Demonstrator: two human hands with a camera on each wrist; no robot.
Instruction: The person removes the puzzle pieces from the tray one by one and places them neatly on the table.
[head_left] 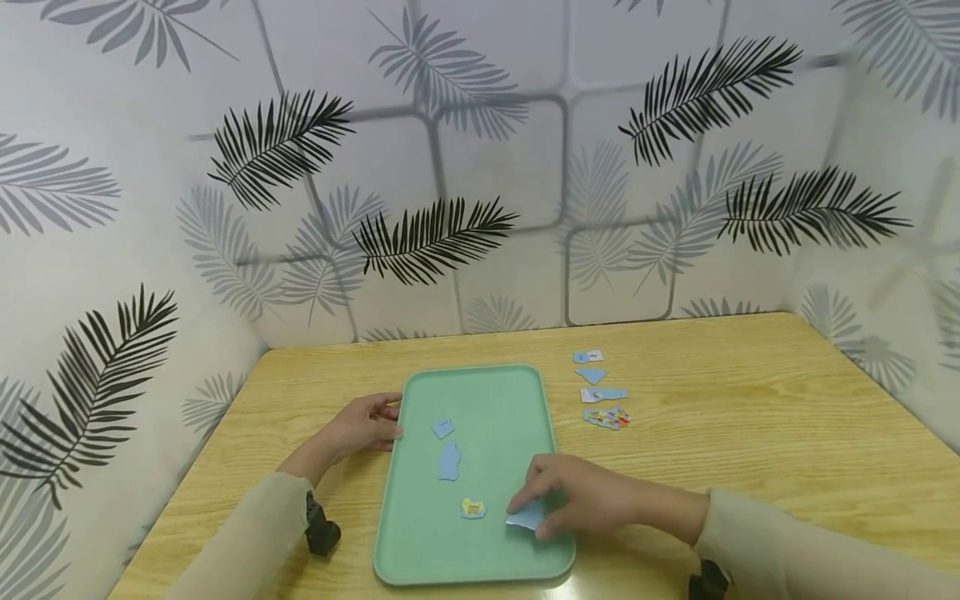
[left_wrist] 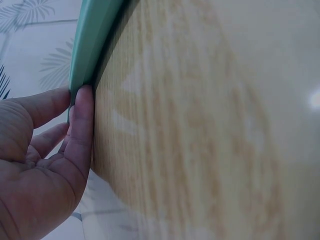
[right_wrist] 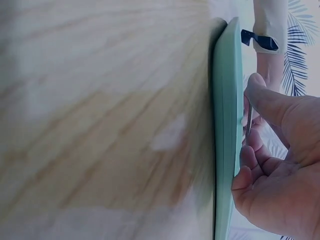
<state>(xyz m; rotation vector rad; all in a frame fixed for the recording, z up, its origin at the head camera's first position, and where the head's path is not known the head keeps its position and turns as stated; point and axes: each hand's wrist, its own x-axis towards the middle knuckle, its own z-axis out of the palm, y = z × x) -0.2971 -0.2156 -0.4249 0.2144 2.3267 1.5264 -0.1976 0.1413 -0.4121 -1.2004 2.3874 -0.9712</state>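
A green tray (head_left: 480, 554) lies on the table. At its left rim is my left hand (head_left: 366, 423); in the left wrist view the thumb and fingers grip the edge. My right hand (head_left: 581, 496) pinches a light blue puzzle piece (head_left: 527, 515) over the tray's lower right. The right wrist view shows that piece (right_wrist: 249, 120) edge-on between thumb and fingers. Left of it on the tray lies a yellow-patterned piece (head_left: 473, 508). Farther up are a long blue piece (head_left: 449, 461) and a small blue piece (head_left: 442, 428).
Right of the tray, several pieces form a column on the wooden table (head_left: 750, 400): a blue-and-white one (head_left: 588, 356), a blue triangular one (head_left: 592, 375), another blue-and-white one (head_left: 603, 395) and a multicoloured one (head_left: 607, 417). A leaf-patterned wall (head_left: 510, 183) stands behind.
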